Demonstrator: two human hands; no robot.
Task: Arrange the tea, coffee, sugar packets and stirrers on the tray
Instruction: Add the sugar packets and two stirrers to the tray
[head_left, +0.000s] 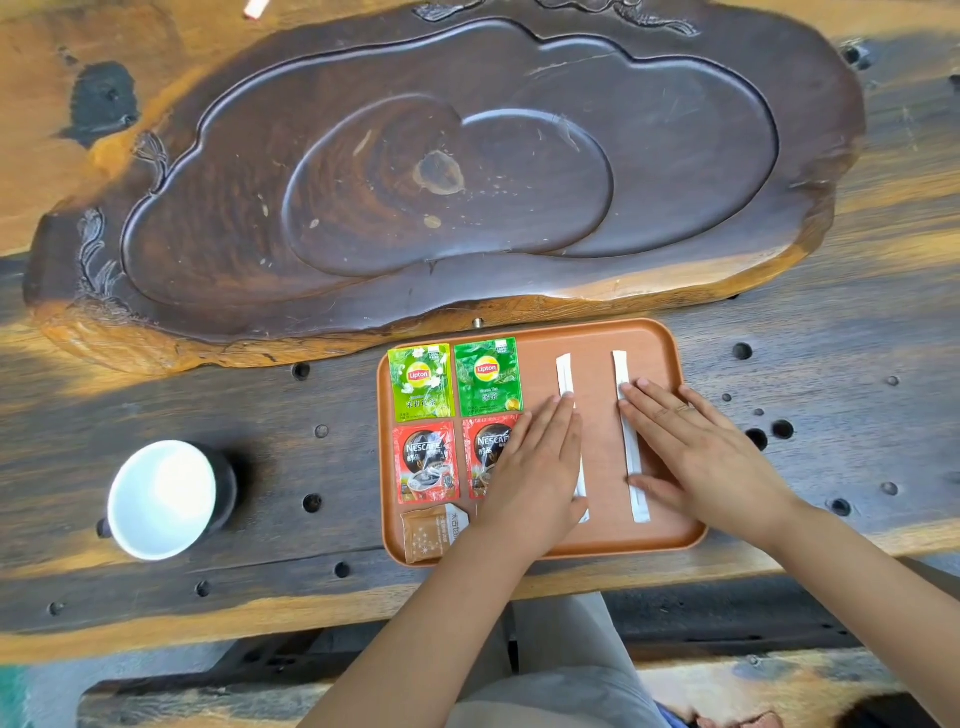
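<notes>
An orange tray (597, 338) sits on the wooden table. Two green Lipton tea packets (421, 382) (488, 376) lie side by side at its top left. Below them are two red Nescafe coffee packets (426, 462) (485, 447), the right one partly under my left hand. A brown sugar packet (428, 532) lies at the tray's bottom left. Two white wrapped stirrers (565, 376) (631, 452) lie lengthwise on the right half. My left hand (535, 467) rests flat on the left stirrer. My right hand (696, 447) lies flat beside the right stirrer, touching it.
A large dark carved wooden tea board (441, 171) fills the table behind the tray. A white-lined dark cup (166, 499) stands to the left. The table has several round holes (311, 503). A small white and red object (255, 8) lies at the far top left.
</notes>
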